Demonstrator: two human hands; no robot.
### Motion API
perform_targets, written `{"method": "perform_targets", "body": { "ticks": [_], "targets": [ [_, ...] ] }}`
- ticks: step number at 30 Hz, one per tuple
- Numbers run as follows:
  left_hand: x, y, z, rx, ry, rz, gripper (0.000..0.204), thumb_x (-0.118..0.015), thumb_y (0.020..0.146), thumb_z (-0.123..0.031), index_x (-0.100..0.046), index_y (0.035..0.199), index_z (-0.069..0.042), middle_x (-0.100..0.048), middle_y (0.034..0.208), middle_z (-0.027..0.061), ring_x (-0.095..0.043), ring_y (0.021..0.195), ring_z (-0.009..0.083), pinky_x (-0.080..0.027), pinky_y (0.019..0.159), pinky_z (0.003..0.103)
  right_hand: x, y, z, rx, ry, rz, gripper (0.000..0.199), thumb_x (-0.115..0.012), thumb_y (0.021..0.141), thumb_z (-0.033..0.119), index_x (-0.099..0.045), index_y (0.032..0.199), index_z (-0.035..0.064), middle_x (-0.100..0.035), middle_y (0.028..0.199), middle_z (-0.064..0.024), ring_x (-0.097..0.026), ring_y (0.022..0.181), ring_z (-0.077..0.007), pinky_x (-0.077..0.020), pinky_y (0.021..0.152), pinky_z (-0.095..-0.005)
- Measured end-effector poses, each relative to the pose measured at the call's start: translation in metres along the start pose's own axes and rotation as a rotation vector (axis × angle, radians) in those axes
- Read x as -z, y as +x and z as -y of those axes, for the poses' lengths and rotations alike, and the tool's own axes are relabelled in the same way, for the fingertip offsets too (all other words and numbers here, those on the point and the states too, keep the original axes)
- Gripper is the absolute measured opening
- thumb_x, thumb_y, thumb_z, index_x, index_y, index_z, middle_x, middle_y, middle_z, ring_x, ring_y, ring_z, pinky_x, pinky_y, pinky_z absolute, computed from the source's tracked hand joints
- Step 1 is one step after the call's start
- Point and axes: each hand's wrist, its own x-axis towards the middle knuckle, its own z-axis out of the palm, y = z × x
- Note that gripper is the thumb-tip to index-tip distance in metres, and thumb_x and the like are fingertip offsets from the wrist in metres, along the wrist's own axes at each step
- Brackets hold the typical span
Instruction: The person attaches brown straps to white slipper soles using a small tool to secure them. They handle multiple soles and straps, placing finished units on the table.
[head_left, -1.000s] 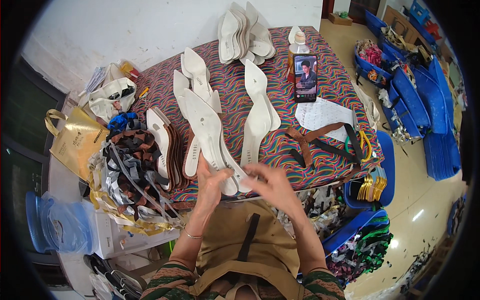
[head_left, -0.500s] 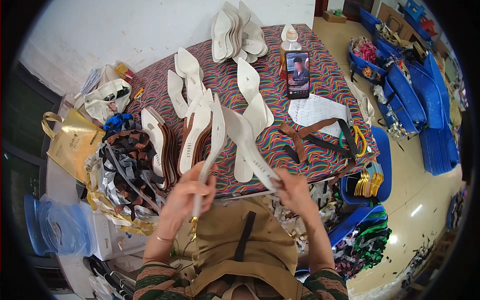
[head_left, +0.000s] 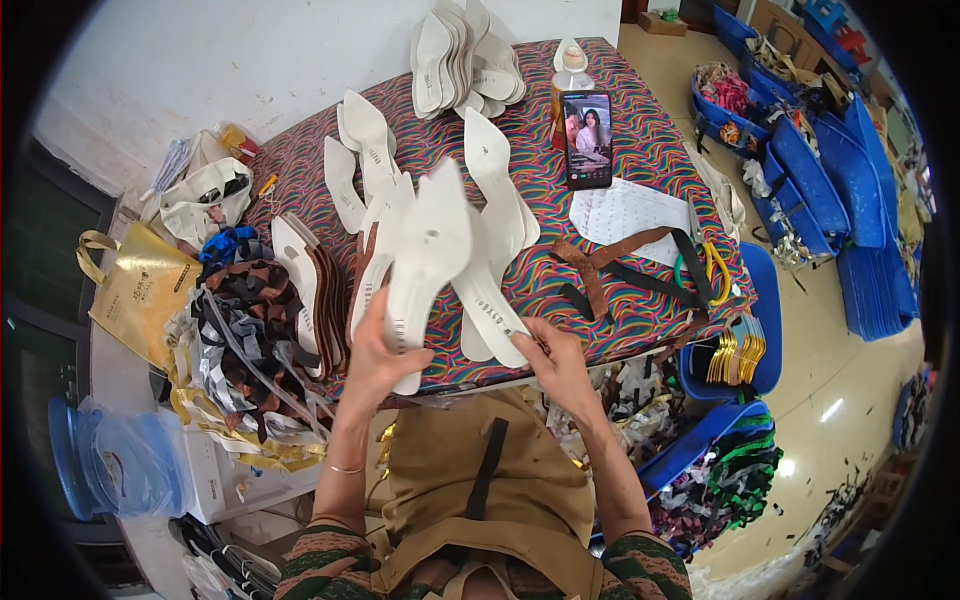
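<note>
A white shoe insole (head_left: 430,262), slightly blurred, is in my left hand (head_left: 378,358), which grips its heel end with the pointed toe end away from me. My right hand (head_left: 556,362) pinches the heel of a second white insole (head_left: 487,306) between thumb and fingers. The toe end of that second insole is partly hidden behind the first. Both are held above the near part of the table. Left of my left hand stands a stack of brown-edged insoles (head_left: 312,290). Another stack lies partly hidden behind the held insole. More white insoles (head_left: 488,160) lie farther off.
On the patterned tablecloth (head_left: 290,165) are a propped phone (head_left: 588,140), a bottle (head_left: 572,72), a written sheet (head_left: 625,215), brown and black straps (head_left: 610,265) and scissors (head_left: 722,272). White insole stacks (head_left: 440,65) stand at the back. Scrap strips (head_left: 265,350) heap at left; blue bins (head_left: 815,180) stand at right.
Both held insoles have turned from nearly edge-on to showing their broad faces. My left hand has risen slightly and now shows more of its fingers. The phone's picture is different.
</note>
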Motion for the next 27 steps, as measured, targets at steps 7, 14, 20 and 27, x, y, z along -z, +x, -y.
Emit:
{"method": "perform_targets", "body": {
  "ticks": [7,14,20,27],
  "targets": [
    [-0.009,0.020,0.044,0.041,0.188,0.158,0.080,-0.072,0.060,0.002,-0.044,0.135,0.003,-0.058,0.114,0.0070,-0.053,0.104,0.0162,-0.041,0.093,0.028,0.003,0.014,-0.006,0.020,-0.261,0.043,0.023,-0.059,0.093,0.015,-0.065,0.107,-0.0023,-0.068,0.079,-0.0122,-0.062,0.064,-0.0177,-0.0473,0.057,-0.0307],
    [-0.021,0.030,0.055,-0.018,0.325,0.132,0.083,-0.068,0.063,-0.002,-0.038,0.141,0.003,-0.059,0.120,0.0166,-0.055,0.110,0.0206,-0.041,0.097,0.031,0.039,0.020,0.013,0.138,-0.671,-0.290,0.019,-0.066,0.086,0.013,-0.067,0.100,0.0003,-0.066,0.075,-0.0189,-0.066,0.067,-0.0321,-0.0493,0.059,-0.0374],
    [-0.008,0.027,0.072,-0.098,0.542,0.046,0.082,-0.068,0.064,-0.003,-0.038,0.140,0.003,-0.058,0.120,0.0209,-0.056,0.111,0.0294,-0.042,0.098,0.035,0.051,0.023,0.002,-0.014,-0.291,-0.006,0.018,-0.069,0.085,0.012,-0.069,0.094,-0.0031,-0.065,0.070,-0.0133,-0.057,0.056,-0.0181,-0.0431,0.054,-0.0318],
    [-0.015,0.016,0.050,-0.132,0.704,-0.019,0.074,-0.070,0.070,-0.005,-0.040,0.137,0.002,-0.051,0.120,0.0225,-0.053,0.111,0.0380,-0.042,0.097,0.040,0.054,0.034,0.009,0.082,-0.842,-0.461,0.017,-0.068,0.086,0.015,-0.066,0.098,0.0034,-0.062,0.085,-0.0109,-0.064,0.070,-0.0289,-0.0483,0.059,-0.0390]
  ]
}}
